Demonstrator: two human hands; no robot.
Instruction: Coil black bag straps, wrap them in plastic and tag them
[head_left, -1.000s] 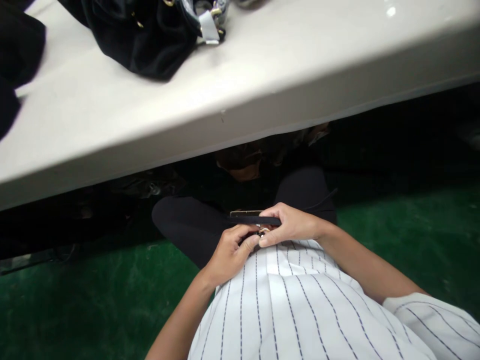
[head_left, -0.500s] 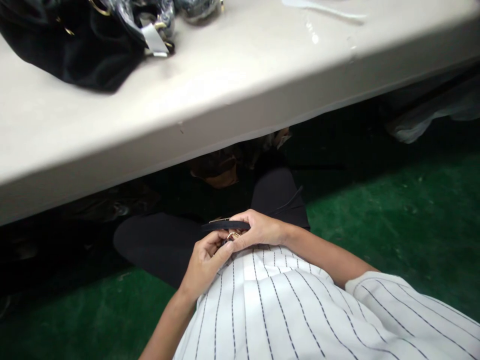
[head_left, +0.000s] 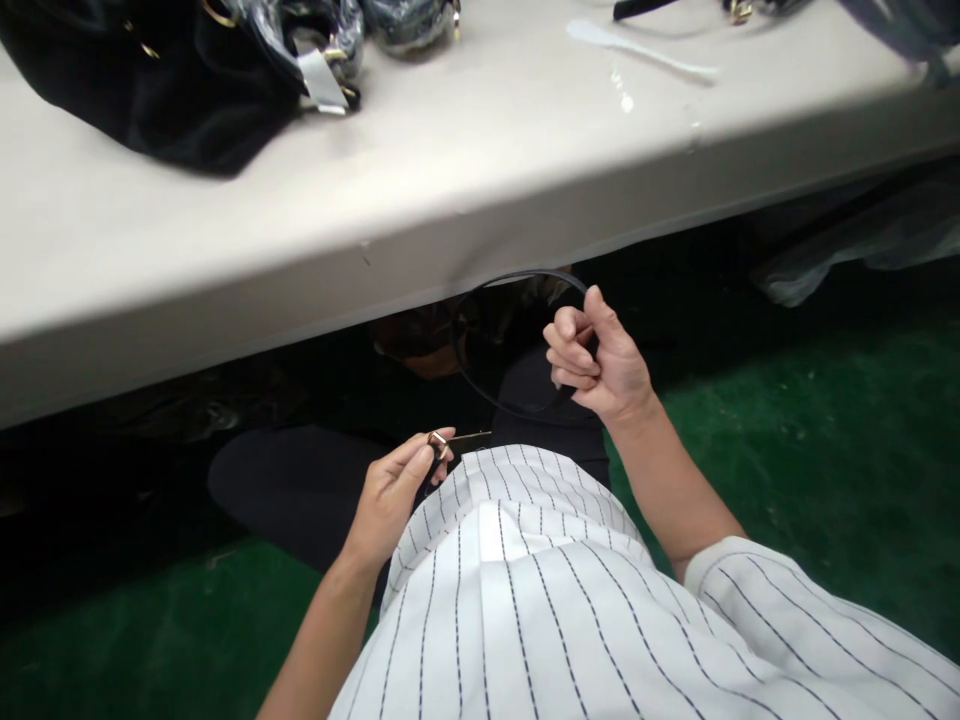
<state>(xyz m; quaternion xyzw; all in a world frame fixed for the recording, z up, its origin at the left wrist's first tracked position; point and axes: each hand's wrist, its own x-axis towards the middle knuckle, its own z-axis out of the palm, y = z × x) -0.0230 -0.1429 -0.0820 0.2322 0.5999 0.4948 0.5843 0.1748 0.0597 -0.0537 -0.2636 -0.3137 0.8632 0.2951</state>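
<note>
Above my lap, my left hand (head_left: 397,485) pinches a small gold-coloured buckle (head_left: 439,446) between thumb and fingers. A thin metallic-looking strip juts out to the right of the buckle. Higher and to the right, my right hand (head_left: 604,362) is closed, gripping a narrow dark strap (head_left: 469,375) between thumb and forefinger. The strap bends leftward in a wide loop and curves back below the right hand. Whether it joins the buckle is hard to see against the dark trousers.
A pale table (head_left: 420,160) runs across in front of me. On it lie a black bag (head_left: 172,100), plastic-wrapped items (head_left: 409,22) and a white stick-like tool (head_left: 645,52). Dark straps (head_left: 911,30) rest at the upper right. Beneath are a brown item (head_left: 420,345) and clear plastic (head_left: 795,280).
My hands were close together over my lap. The right hand has moved up and right, drawing the strap into a large loop. The left hand stays low with the buckle.
</note>
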